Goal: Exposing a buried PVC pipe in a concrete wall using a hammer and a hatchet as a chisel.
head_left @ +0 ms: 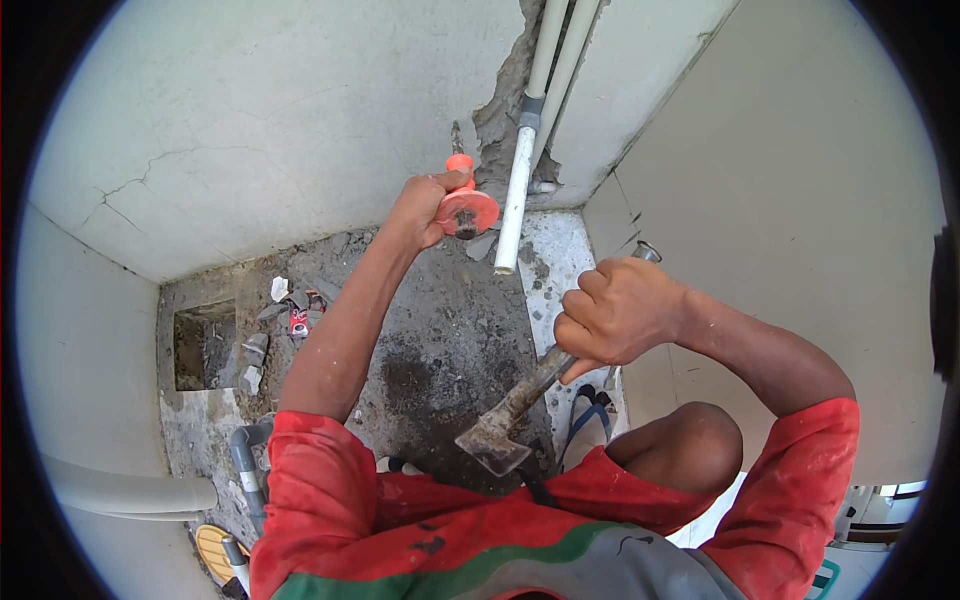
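My left hand (425, 208) grips a steel chisel (457, 138) with a red-orange hand guard (478, 208), its tip raised against the wall beside a broken-out channel (492, 137). Just right of it hang white plastic pipes (513, 210), one with a grey coupling and an open lower end. My right hand (615, 310) is wrapped round the handle of a hatchet-like hammer (490, 440), whose dusty metal head hangs low over the dirty floor, between my arms.
A cracked white wall (260, 110) is ahead, a grey wall (780, 200) at right. A square pit (200, 345), rubble and a red wrapper (298, 320) lie at left. Grey pipe fittings (250, 470), white pipes (120, 490) and a yellow round object (213, 555) sit lower left.
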`<state>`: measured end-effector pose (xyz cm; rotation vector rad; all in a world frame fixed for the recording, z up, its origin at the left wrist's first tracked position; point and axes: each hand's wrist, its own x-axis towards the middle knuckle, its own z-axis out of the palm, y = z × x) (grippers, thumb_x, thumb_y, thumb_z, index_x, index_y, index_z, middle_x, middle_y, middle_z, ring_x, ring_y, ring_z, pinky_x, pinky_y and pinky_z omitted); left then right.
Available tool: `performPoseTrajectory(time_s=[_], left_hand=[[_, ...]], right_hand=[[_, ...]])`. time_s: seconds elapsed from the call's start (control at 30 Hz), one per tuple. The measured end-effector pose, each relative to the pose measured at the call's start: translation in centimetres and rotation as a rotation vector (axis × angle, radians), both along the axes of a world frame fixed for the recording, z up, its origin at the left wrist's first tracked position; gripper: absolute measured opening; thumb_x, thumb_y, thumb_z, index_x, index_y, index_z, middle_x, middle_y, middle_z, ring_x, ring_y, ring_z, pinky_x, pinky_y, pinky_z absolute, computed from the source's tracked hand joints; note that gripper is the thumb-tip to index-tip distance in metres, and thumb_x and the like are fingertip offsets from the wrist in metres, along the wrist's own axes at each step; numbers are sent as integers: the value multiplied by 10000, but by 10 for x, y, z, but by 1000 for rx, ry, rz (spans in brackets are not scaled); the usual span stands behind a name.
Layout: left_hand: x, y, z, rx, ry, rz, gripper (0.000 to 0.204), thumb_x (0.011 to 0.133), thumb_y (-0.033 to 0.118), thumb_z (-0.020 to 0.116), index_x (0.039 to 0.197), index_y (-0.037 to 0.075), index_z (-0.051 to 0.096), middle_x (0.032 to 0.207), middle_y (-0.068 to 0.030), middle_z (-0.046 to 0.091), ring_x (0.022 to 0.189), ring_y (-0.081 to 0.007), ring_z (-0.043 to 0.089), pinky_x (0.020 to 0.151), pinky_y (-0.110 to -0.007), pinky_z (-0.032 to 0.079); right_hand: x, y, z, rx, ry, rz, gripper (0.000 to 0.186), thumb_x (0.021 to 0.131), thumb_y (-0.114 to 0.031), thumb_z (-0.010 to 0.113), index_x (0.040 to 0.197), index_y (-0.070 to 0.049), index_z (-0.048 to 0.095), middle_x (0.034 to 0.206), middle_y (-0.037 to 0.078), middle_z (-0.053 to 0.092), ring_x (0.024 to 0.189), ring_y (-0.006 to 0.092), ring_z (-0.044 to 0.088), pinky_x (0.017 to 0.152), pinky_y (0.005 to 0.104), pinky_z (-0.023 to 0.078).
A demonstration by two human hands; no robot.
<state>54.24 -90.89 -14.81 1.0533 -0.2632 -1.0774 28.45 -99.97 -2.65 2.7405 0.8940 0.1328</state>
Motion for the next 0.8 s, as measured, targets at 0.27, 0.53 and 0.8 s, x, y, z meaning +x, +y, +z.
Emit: performPoseTrajectory(time_s=[0.27,0.53,0.8], left_hand=[[7,2,0,-44,100,-5,234,885,133,613,1029,-43,560,827,-79,609,673,-141,613,611,-281,536],[18,5,-17,-58,77,-57,250,875,138,635,1020,-54,569,829,-82,614,670,-137,611,601,-264,528],[4,5,-2,-2,69,40,281,866,173,654,1016,-49,572,826,-82,616,672,-139,614,593,-270,524]], right_hand=[[11,-19,-9,1,-35,-526,580,841,-630,435,683,-73,463,560,95,533,499,274,603,426,386,469],[23,-37,-2,-3,6,-297,580,857,-631,415,694,-79,488,562,93,540,497,287,591,423,384,469],[42,-31,1,51,7,-18,570,831,-640,439,661,-97,444,555,53,498,469,256,557,406,373,449]])
